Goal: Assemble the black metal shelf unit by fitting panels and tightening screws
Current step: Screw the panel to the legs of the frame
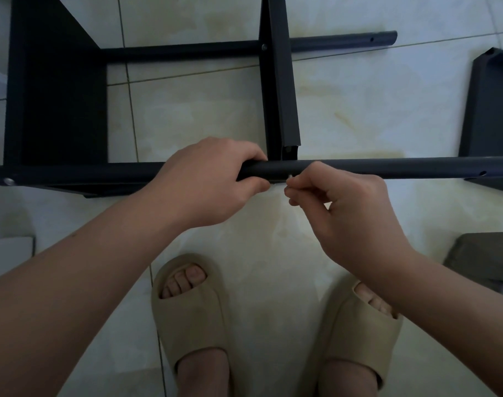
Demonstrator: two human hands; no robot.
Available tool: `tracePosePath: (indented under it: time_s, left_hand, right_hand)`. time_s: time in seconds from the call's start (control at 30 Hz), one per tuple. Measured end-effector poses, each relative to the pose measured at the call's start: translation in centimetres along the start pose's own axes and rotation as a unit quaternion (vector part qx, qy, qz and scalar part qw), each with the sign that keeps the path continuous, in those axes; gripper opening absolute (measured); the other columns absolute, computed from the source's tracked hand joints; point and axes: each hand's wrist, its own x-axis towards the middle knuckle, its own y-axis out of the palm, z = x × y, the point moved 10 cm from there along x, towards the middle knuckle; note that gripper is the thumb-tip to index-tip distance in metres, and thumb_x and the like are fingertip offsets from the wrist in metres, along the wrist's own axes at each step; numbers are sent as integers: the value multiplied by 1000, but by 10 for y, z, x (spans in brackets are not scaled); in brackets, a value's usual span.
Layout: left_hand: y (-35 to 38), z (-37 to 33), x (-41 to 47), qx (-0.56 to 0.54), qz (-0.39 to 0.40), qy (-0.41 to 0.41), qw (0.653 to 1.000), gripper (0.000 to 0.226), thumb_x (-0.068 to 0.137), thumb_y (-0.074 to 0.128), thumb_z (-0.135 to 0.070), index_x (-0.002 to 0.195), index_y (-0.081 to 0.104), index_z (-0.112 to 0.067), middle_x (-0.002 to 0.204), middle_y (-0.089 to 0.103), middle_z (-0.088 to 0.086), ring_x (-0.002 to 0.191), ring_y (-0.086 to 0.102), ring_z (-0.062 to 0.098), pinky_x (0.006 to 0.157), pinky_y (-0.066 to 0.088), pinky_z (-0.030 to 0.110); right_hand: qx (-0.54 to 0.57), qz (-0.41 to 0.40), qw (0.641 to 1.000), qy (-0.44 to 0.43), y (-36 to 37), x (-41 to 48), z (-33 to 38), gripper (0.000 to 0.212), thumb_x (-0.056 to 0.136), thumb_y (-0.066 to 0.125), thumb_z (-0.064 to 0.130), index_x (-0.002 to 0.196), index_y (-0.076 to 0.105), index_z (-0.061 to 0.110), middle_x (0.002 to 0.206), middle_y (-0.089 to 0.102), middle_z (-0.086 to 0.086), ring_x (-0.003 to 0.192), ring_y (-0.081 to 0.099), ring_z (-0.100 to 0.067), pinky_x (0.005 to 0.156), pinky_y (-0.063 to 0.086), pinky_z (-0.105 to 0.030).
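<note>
While left hand point(210, 179) grips tube point(387, 167), right hand point(350, 213) pinches screw point(289, 176).

Left hand point(213, 179) grips near black tube point(387, 167) of shelf frame on tiled floor point(359, 90). Right hand point(342, 207) pinches small screw point(289, 176) at tube, below upright panel point(281, 90). 2 beige slippers point(193, 313) below.
</note>
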Motion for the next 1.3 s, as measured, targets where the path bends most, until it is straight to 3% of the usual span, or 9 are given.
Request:
tracePosePath:
  time_s: [0.17,0.37,0.6,0.77,0.97,1.07,1.17,1.23,1.3]
  left_hand:
    - [2,1,1,-1,5,-4,1000,14,92,61,-47,105,64,-41,77,61,-15,70,54,3,61,40,31]
    - [2,1,1,-2,4,-5,1000,14,92,61,-47,105,64,-41,76,61,-15,68,55,3,59,38,30]
    - [1,0,1,6,1,-3,1000,13,93,60,-46,105,63,-41,74,59,-16,66,53,2,57,34,29]
    - [3,-1,1,1,5,-2,1000,11,93,61,-46,103,62,-42,73,59,-16,67,53,2,58,34,29]
    - [3,-2,0,-8,11,-7,1000,12,93,61,-46,104,63,-42,72,59,-16,64,53,2,58,36,29]
    - [2,-2,0,-15,14,-12,1000,12,92,62,-46,103,63,-42,74,60,-16,65,54,2,58,38,30]
    - [2,-1,1,-16,16,-13,1000,11,92,63,-46,102,64,-42,73,60,-16,64,54,2,58,38,29]
    - [3,-1,2,-12,22,-14,1000,12,91,63,-46,102,64,-41,74,61,-15,66,55,3,59,43,31]
    - [3,-1,3,-10,34,-19,999,13,91,62,-46,102,65,-40,77,62,-14,69,57,5,63,48,34]
  right_hand:
    - [174,20,967,184,13,-10,-37,16,90,73,4,85,69,19,77,74,7,76,74,-7,76,60,-34]
    - [280,3,932,230,19,-13,-42,17,90,71,-3,85,69,13,79,76,-2,76,76,-15,75,60,-25]
    - [214,8,953,216,16,-10,-38,19,91,71,1,83,68,19,76,75,4,72,75,-10,74,61,-30]
    - [280,-24,923,262,19,-12,-45,20,92,68,-4,80,66,12,74,74,-2,67,74,-17,71,62,-29]
    - [188,3,945,267,10,-6,-42,19,88,74,8,77,64,21,72,74,5,64,73,-11,62,60,-36]
    - [28,8,977,213,-4,1,-33,21,88,77,26,79,58,25,68,69,10,62,66,-11,60,56,-42]
    - [-152,-15,982,111,-20,10,-13,27,84,79,39,86,57,24,61,53,12,59,53,-14,52,42,-32]
    - [-196,-22,978,74,-26,14,-6,32,82,78,43,95,61,19,72,48,14,69,50,-18,54,36,-31]
    - [-218,-2,974,63,-24,17,-8,41,82,77,46,106,65,16,90,54,6,85,51,-24,70,40,-37]
